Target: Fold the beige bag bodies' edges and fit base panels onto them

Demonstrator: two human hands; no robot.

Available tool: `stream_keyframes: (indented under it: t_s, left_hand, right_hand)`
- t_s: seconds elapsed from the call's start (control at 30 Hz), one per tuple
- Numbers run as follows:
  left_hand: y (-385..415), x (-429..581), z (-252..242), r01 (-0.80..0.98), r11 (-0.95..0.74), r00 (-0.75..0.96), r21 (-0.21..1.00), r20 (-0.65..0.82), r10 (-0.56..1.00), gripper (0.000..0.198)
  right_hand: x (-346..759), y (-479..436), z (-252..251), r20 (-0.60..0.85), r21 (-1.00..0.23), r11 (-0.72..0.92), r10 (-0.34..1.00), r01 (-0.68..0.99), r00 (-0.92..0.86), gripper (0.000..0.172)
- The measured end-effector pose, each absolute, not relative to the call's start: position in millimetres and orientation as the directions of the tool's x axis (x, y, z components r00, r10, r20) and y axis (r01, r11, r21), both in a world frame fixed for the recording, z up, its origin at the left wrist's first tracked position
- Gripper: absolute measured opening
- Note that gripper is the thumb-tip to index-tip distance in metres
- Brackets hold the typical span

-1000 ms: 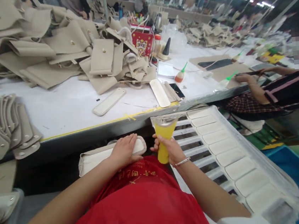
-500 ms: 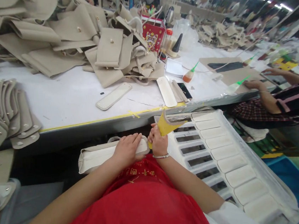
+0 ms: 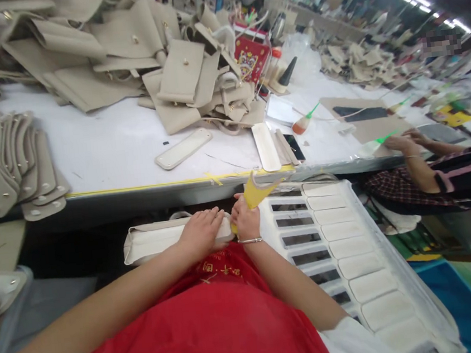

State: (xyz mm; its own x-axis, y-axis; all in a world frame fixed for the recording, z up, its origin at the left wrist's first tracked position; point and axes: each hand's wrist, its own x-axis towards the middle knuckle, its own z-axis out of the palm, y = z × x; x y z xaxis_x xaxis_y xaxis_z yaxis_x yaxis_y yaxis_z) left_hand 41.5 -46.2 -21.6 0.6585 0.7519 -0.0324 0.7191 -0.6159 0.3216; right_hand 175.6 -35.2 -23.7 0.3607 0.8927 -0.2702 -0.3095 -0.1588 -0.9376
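My left hand (image 3: 199, 232) lies flat across the off-white bottom of a beige bag (image 3: 158, 239), its fingers stretched toward the far edge. The bag lies sideways at my apron, just below the table edge, with a handle loop behind it. At the bag's right end, my right hand (image 3: 246, 219) is closed around a yellow tool (image 3: 258, 192) with a wide, notched end pointing up and right. Its lower part is hidden in my fist. Beside that hand stands a white slatted rack (image 3: 293, 222), carrying a row of overlapping off-white rounded panels (image 3: 358, 245).
Beige bag parts (image 3: 120, 42) are heaped on the white table (image 3: 106, 151), with strap-like pieces (image 3: 27, 159) at left. Off-white panels (image 3: 184, 148), a phone (image 3: 293, 147) and a glue bottle (image 3: 302, 124) lie nearer. A co-worker's hands (image 3: 404, 142) work at right above a blue bin (image 3: 454, 294).
The view has shifted slightly. My hands keep their places on the bag and the yellow tool, which has tilted a little. The co-worker's hands have come closer together.
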Motion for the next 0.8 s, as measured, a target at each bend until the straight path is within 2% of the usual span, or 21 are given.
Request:
stream_keyframes:
  t_s: [0.17, 0.33, 0.4, 0.53, 0.67, 0.8]
  left_hand:
    - [-52, 40, -21, 0.728, -0.609, 0.644, 0.316, -0.009, 0.765, 0.077]
    - [-52, 41, -20, 0.725, -0.607, 0.639, 0.325, 0.010, 0.769, 0.074]
    - [-53, 41, -19, 0.721, -0.617, 0.644, 0.316, 0.023, 0.765, 0.071]
    - [-57, 39, -19, 0.721, -0.625, 0.647, 0.298, 0.034, 0.762, 0.068]
    - [-58, 37, -21, 0.722, -0.623, 0.633, 0.300, 0.077, 0.770, 0.067]
    - [-56, 36, -24, 0.715, -0.623, 0.631, 0.316, 0.091, 0.770, 0.070]
  right_hand:
    - [172, -55, -23, -0.193, -0.925, -0.001, 0.863, -0.380, 0.467, 0.025]
    - [161, -68, -24, -0.071, -0.966, 0.058, 0.880, -0.253, 0.471, 0.023]
    - [162, -66, -23, -0.071, -0.971, 0.038, 0.898, -0.236, 0.435, 0.025]
    - [175, -49, -18, -0.186, -0.941, -0.062, 0.916, -0.332, 0.356, 0.029]
    - [184, -26, -12, -0.149, -0.948, -0.017, 0.907, -0.318, 0.394, 0.030]
    - [174, -18, -18, -0.107, -0.973, -0.008, 0.901, -0.232, 0.419, 0.032]
